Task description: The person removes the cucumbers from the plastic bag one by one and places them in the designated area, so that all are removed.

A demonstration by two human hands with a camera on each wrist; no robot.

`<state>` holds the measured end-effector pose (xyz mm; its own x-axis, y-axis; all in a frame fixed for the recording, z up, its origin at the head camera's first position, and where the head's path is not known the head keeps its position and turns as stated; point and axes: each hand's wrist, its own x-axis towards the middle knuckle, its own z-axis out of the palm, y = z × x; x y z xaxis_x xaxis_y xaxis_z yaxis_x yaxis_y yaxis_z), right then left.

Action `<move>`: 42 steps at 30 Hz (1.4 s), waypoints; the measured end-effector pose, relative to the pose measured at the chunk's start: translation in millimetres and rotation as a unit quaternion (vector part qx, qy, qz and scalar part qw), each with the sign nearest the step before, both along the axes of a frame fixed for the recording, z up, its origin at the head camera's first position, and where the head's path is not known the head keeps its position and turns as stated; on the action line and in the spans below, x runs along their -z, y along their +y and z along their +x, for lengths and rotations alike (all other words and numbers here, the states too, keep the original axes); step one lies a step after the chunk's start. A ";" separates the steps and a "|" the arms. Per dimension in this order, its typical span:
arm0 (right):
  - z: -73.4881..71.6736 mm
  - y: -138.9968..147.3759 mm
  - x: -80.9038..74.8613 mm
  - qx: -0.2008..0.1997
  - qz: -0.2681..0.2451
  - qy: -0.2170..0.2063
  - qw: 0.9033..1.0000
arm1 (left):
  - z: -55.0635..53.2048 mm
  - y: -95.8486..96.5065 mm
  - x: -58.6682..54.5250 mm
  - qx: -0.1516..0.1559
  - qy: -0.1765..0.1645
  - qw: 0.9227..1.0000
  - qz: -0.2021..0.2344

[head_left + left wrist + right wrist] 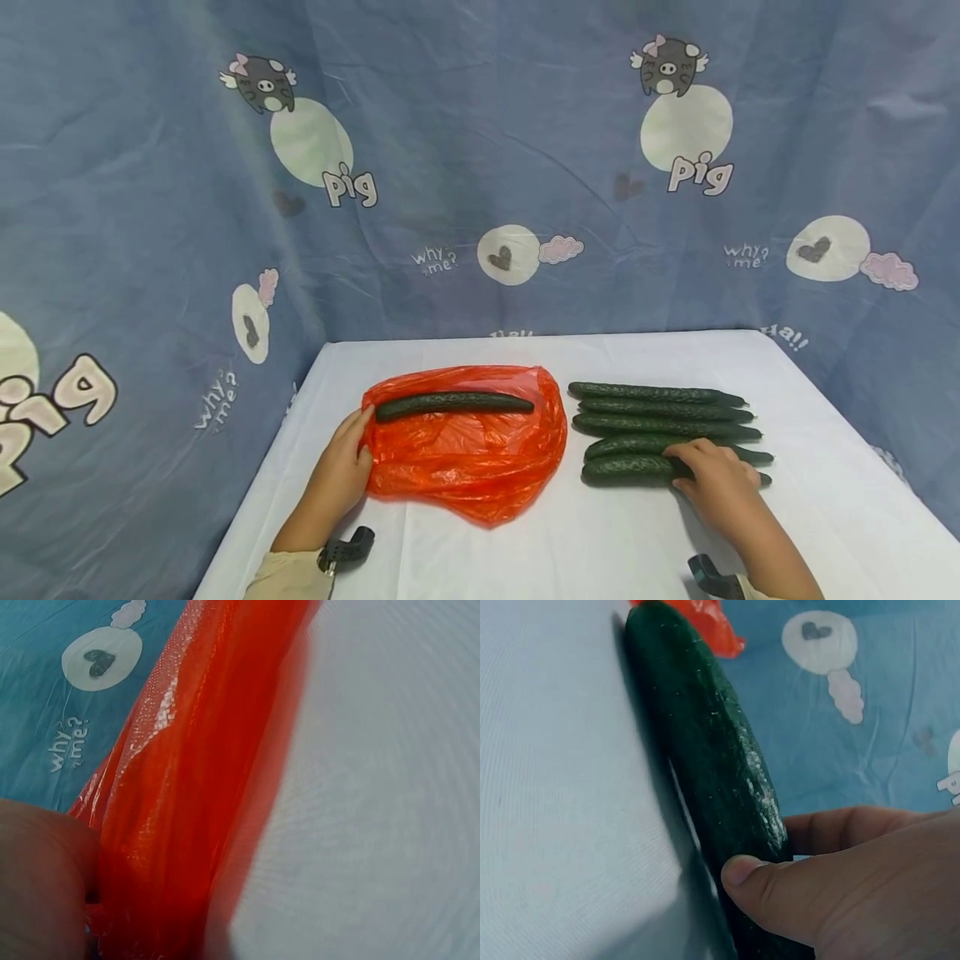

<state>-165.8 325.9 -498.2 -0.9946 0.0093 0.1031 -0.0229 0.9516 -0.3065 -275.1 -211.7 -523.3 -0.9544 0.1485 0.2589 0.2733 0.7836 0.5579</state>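
A red plastic bag (480, 475) lies spread on the white table, with one dark green cucumber (453, 404) across its upper part. My left hand (341, 467) grips the bag's left edge, close to that cucumber's left end. In the left wrist view, part of the hand (45, 881) shows against the red plastic (180, 795); the fingertips are hidden. To the right, my right hand (716, 479) holds the nearest cucumber (626, 471) of a row. The right wrist view has the thumb (754, 881) on one side of this cucumber (705, 742) and fingers on the other.
Several more cucumbers (660, 410) lie side by side just beyond the right hand, roughly parallel. White cloth covers the table (585, 550). Behind and at the left hangs a blue curtain (465, 167) printed with pigs and clouds, close to the table's far edge.
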 end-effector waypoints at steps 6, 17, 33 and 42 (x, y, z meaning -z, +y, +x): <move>-0.2 4.0 2.1 0.001 0.006 -0.012 1.000 | 1.1 1.9 0.3 0.001 0.001 1.000 -0.002; -7.0 0.3 -5.7 0.006 0.000 -0.054 0.999 | 2.0 0.4 -0.2 -0.006 -0.009 1.000 -0.003; -37.7 -44.1 -33.4 -0.102 -0.072 0.029 0.992 | 1.7 -1.7 -2.6 -0.010 0.003 1.000 -0.003; -67.9 -78.3 -42.1 -0.163 -0.107 0.017 0.981 | 3.5 -0.5 -2.1 -0.005 -0.004 1.000 -0.005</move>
<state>-233.7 247.6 -456.0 -0.9445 -0.2832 0.1666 -0.3285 0.8057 -0.4929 -271.6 -212.2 -521.2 -0.9579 0.1423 0.2494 0.2615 0.7916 0.5523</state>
